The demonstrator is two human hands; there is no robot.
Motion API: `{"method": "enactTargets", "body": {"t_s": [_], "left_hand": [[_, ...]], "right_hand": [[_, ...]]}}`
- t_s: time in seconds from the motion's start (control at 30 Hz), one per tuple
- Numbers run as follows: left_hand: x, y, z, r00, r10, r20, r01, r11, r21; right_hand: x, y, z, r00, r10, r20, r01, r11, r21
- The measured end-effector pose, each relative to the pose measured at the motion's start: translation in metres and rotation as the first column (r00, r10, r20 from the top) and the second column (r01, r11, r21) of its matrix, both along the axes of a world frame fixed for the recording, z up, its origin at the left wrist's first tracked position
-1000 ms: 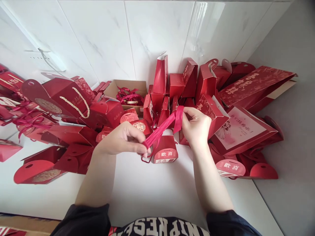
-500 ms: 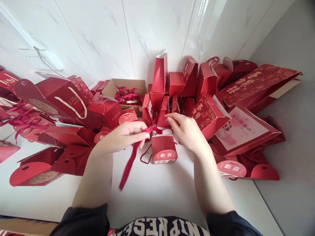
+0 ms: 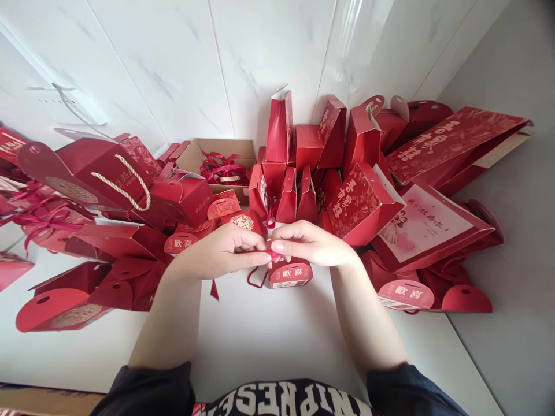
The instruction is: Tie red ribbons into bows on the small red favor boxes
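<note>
A small red gift box (image 3: 289,273) with a white label stands on the white surface (image 3: 269,341) in front of me. Just above it my left hand (image 3: 219,252) and my right hand (image 3: 310,243) meet, fingertips pinched together on a red ribbon (image 3: 272,255). Most of the ribbon is hidden by my fingers; one tail (image 3: 214,290) hangs below my left wrist and a thin red cord (image 3: 255,278) loops beside the box.
Red gift boxes and bags crowd the back: a rope-handled bag (image 3: 108,173) at left, folded boxes (image 3: 295,173) in the middle, large flat bags (image 3: 451,144) at right. An open cardboard box (image 3: 217,153) holds ribbons. A tiled wall stands behind.
My hands came together over the small box. The ribbon, stretched between them a second ago and then dangling from my left hand, is now gathered at my fingertips.
</note>
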State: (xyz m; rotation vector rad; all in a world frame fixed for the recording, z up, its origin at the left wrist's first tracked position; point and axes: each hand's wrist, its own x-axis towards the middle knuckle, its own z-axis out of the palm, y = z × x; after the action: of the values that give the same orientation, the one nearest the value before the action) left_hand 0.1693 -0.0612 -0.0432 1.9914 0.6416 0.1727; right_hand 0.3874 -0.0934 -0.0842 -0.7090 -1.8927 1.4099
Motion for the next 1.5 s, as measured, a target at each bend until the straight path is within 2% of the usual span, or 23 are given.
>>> {"method": "enactTargets", "body": {"t_s": [0.2,0.37,0.53,0.63,0.73,0.9,1.0,1.1,1.2,1.27,1.3,1.33,1.37,1.43,1.47,1.5], "left_hand": [[0.002,-0.001,-0.002,0.999,0.044,0.014,-0.044,0.999,0.000],[0.001,0.002,-0.005,0.999,0.032,0.039,-0.029,0.996,-0.087],[0.005,0.006,-0.008,0.987,0.153,-0.041,-0.149,0.985,0.091],[0.008,0.004,-0.009,0.976,0.215,0.020,-0.215,0.964,0.154],[0.011,-0.002,-0.010,0.972,0.202,0.121,-0.221,0.958,0.181],[0.016,-0.013,-0.011,0.944,0.272,0.186,-0.313,0.917,0.246],[0.019,-0.013,-0.011,0.922,0.326,0.210,-0.375,0.889,0.263],[0.021,-0.012,-0.010,0.891,0.374,0.257,-0.436,0.864,0.253],[0.019,-0.009,-0.009,0.890,0.362,0.278,-0.423,0.883,0.203],[0.017,-0.006,-0.009,0.893,0.344,0.290,-0.393,0.910,0.131],[0.016,-0.004,-0.010,0.890,0.344,0.300,-0.382,0.921,0.077],[0.014,-0.002,-0.012,0.879,0.357,0.316,-0.380,0.925,0.012],[0.013,0.001,-0.013,0.865,0.378,0.331,-0.380,0.923,-0.060],[0.011,0.007,-0.017,0.842,0.413,0.346,-0.365,0.910,-0.199],[0.010,0.009,-0.018,0.841,0.420,0.340,-0.349,0.903,-0.249],[0.009,0.010,-0.019,0.847,0.417,0.328,-0.334,0.899,-0.282]], "right_hand": [[-0.003,-0.003,0.001,0.992,-0.024,-0.122,0.025,1.000,0.007],[0.001,-0.004,0.002,0.962,0.027,-0.272,-0.044,0.997,-0.058],[0.006,-0.006,-0.002,0.895,0.030,-0.445,-0.074,0.994,-0.081],[0.006,-0.005,-0.004,0.859,-0.062,-0.509,-0.013,0.990,-0.144],[0.005,-0.004,-0.003,0.843,-0.193,-0.502,0.078,0.968,-0.240],[0.001,-0.003,0.002,0.749,-0.317,-0.582,0.107,0.925,-0.365],[-0.001,-0.006,0.006,0.710,-0.331,-0.622,0.104,0.922,-0.372],[-0.002,-0.008,0.010,0.702,-0.323,-0.634,0.117,0.931,-0.345],[-0.002,-0.004,0.008,0.723,-0.378,-0.578,0.267,0.925,-0.272],[0.001,0.001,0.003,0.758,-0.493,-0.428,0.466,0.868,-0.173],[0.002,0.004,0.000,0.759,-0.575,-0.305,0.574,0.812,-0.102],[0.004,0.007,-0.004,0.729,-0.665,-0.164,0.673,0.740,-0.014],[0.006,0.009,-0.008,0.660,-0.751,-0.022,0.750,0.656,0.086],[0.009,0.012,-0.013,0.475,-0.859,0.190,0.815,0.511,0.273],[0.010,0.012,-0.015,0.407,-0.882,0.237,0.815,0.468,0.342],[0.010,0.011,-0.015,0.382,-0.890,0.249,0.803,0.453,0.388]]}}
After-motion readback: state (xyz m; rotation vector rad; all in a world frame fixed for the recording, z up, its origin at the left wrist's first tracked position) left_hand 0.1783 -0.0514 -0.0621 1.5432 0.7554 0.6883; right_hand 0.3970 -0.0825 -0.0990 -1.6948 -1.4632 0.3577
